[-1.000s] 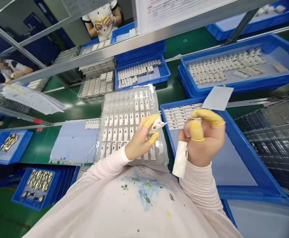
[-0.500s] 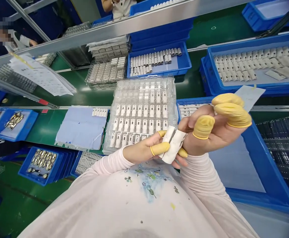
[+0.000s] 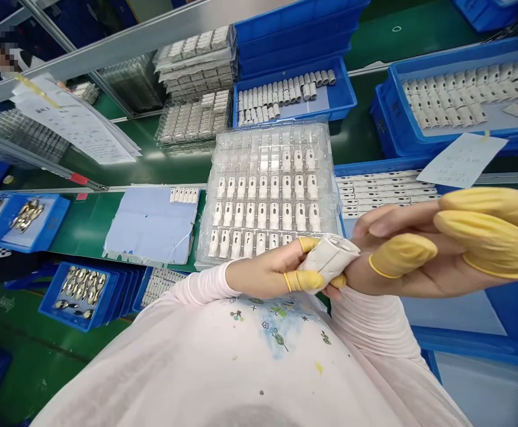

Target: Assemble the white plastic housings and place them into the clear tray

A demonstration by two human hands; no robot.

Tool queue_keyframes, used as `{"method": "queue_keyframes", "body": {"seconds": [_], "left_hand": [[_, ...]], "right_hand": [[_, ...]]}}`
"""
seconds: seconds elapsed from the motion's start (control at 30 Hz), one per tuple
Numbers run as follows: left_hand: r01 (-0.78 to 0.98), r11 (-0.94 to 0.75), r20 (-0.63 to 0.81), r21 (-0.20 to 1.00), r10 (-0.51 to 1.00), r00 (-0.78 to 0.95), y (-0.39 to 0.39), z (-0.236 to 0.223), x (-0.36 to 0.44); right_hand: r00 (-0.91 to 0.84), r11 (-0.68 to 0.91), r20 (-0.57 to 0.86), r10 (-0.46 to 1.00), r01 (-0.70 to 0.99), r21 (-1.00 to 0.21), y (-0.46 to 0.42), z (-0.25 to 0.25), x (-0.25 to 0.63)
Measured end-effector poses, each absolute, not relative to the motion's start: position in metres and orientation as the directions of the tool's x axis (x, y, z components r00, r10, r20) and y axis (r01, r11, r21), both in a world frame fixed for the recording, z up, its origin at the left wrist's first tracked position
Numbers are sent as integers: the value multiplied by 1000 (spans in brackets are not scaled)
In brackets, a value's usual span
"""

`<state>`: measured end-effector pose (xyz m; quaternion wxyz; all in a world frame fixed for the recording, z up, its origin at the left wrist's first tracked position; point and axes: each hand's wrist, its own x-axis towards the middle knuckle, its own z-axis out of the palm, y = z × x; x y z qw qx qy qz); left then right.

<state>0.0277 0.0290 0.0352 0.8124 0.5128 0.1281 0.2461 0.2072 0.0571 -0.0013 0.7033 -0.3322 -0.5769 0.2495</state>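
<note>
My left hand (image 3: 270,271), with yellow finger cots, is closed around a small bunch of white plastic shells (image 3: 328,261). The shells are tilted, their ends pointing up and right; how many there are I cannot tell. Close by on the right, my right hand (image 3: 401,252) has its fingers stretched out, yellow cots on several of them, and no part shows in it. Its wrist is beside the shells; whether it touches them is unclear. Just beyond my left hand lies a clear blister tray (image 3: 205,237) with rows of white shells in its pockets.
A blue bin (image 3: 459,142) of white shells stands at the back right, another blue bin (image 3: 343,110) behind the tray. Stacked filled trays (image 3: 192,121) sit to its left. A blue pad (image 3: 146,228) carries several shells. Small blue bins (image 3: 66,311) hold shiny metallic parts. Hanging papers (image 3: 81,130) are at left.
The held shells have turned and sit closer together in my left hand. My right hand has moved right, its fingers straightening out. The view has shifted slightly.
</note>
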Motion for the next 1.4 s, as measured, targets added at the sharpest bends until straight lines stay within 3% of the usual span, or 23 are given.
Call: {"method": "queue_keyframes", "body": {"seconds": [0.07,0.17,0.23,0.33,0.6,0.7,0.93,1.17,1.3,1.4], "left_hand": [[-236,81,143,969,594,792,30,31,22],[-153,-330,334,931,609,719,33,30,13],[-158,-492,448,856,555,701,36,30,10],[-201,-608,551,768,466,692,39,33,8],[-7,-631,406,776,491,771,41,29,3],[-80,-642,465,762,457,759,40,24,0],[-149,-610,503,778,463,730,34,17,3],[-232,-660,605,715,417,678,35,7,7],[-175,-649,613,741,547,569,32,10,7],[-45,-549,514,835,748,420,29,18,7]], "right_hand": [[308,738,747,589,172,-653,49,12,204],[68,775,789,611,156,-613,36,18,199],[-69,796,794,604,94,-598,28,14,197],[-80,818,814,576,52,-573,21,9,193],[-162,881,867,472,69,-467,28,32,191],[-178,904,886,427,53,-425,28,32,191],[-112,839,832,543,43,-542,17,20,191],[-119,857,849,515,71,-510,15,18,195],[-47,847,858,512,195,-495,18,14,195],[148,784,825,546,257,-565,22,11,194]]}}
